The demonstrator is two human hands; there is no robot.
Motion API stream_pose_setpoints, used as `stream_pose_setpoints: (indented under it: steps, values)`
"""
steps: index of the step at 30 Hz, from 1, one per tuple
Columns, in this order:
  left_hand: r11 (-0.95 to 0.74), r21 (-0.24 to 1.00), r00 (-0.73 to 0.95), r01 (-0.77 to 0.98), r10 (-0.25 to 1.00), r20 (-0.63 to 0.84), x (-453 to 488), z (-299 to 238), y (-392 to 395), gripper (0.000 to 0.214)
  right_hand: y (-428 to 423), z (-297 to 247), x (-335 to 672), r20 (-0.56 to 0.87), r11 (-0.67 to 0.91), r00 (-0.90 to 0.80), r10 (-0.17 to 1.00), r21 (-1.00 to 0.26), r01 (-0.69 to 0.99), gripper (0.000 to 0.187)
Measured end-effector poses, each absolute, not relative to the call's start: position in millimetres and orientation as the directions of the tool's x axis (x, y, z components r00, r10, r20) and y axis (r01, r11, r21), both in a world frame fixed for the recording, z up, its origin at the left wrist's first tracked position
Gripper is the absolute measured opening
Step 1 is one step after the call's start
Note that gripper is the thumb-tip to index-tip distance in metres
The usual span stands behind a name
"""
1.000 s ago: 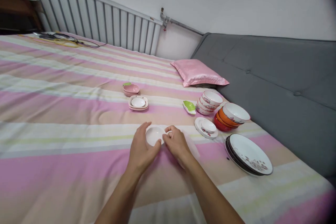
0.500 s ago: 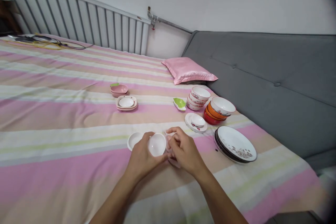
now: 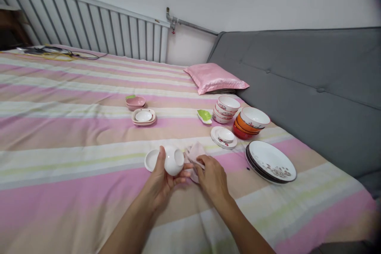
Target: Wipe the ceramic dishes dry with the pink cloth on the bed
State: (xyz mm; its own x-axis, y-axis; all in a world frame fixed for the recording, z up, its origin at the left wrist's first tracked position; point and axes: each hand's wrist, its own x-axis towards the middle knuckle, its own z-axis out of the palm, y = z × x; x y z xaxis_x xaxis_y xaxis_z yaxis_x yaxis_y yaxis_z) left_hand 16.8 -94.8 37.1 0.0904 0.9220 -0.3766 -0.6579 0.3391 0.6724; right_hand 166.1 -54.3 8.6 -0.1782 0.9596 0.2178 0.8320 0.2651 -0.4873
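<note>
My left hand [image 3: 162, 180] grips a small white bowl [image 3: 173, 160], tilted so that its outside and round foot face me. Thumb and fingers press on either side of it. Just to the right, my right hand [image 3: 212, 176] is closed on a pale pink cloth [image 3: 197, 151], part of which hangs loose toward the bowl. A gap shows between cloth and bowl. Behind the left thumb, a small white dish [image 3: 151, 160] lies on the striped bed cover [image 3: 98, 206], partly covered by the hand.
Rightward stand floral bowls [image 3: 228, 105], larger stacked bowls [image 3: 254, 118], small plates [image 3: 220, 143] and large plates [image 3: 274, 160]. A green leaf-shaped dish [image 3: 204, 116] lies nearby. Pink dishes [image 3: 136, 102] and square dishes [image 3: 145, 122] sit left of centre. A pink pillow [image 3: 214, 78] rests by the grey headboard [image 3: 303, 63].
My left hand has turned the white bowl from showing its inside to showing its foot. My right hand has drawn slightly right and down, and more of the cloth shows.
</note>
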Motion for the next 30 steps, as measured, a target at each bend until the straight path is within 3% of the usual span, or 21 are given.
stream_pose_setpoints:
  steps: [3,6,8,10,14,16,19,21,23,27,30]
  values:
    - [0.383,0.628,0.157,-0.677,0.910,-0.385,23,35,-96,0.068,-47,11,175,0.195,0.191,-0.078,0.978,-0.671,0.717,0.021]
    - [0.348,0.680,0.099,-0.646,0.921,-0.377,28,28,-97,0.064,-46,18,178,0.199,0.165,0.045,0.979,-0.903,0.397,0.026]
    - [0.271,0.755,0.037,-0.597,0.949,-0.312,31,22,-98,0.057,-51,26,174,0.197,0.184,0.060,0.979,-0.968,0.173,0.027]
    - [0.182,0.813,0.003,-0.553,0.976,-0.216,31,18,-98,0.050,-61,36,167,0.221,0.223,-0.027,0.975,-0.973,0.065,0.023]
    - [0.105,0.836,-0.018,-0.539,0.991,-0.136,30,14,-99,0.044,-81,51,156,0.376,0.421,-0.293,0.879,-0.901,0.105,0.016]
    - [0.103,0.814,-0.029,-0.572,0.989,-0.145,29,11,-100,0.043,-85,51,155,0.448,0.517,-0.361,0.818,-0.848,0.118,0.020]
    - [0.089,0.764,-0.024,-0.639,0.991,-0.135,30,6,-102,0.048,-86,46,155,0.454,0.516,-0.363,0.814,-0.852,0.092,0.030]
    - [0.093,0.756,-0.005,-0.648,0.992,-0.127,31,6,-103,0.053,-85,41,154,0.456,0.507,-0.311,0.834,-0.856,0.103,0.023]
    - [0.089,0.782,0.012,-0.617,0.995,-0.104,33,9,-104,0.058,-86,37,152,0.502,0.555,-0.281,0.818,-0.816,0.159,0.019]
    - [0.038,0.854,0.061,-0.519,0.998,-0.007,37,21,-104,0.077,-90,34,149,0.587,0.665,-0.314,0.746,-0.686,0.296,0.032]
    - [-0.008,0.894,0.083,-0.447,0.995,0.050,39,25,-103,0.077,-92,32,147,0.556,0.638,-0.322,0.766,-0.717,0.280,0.034]
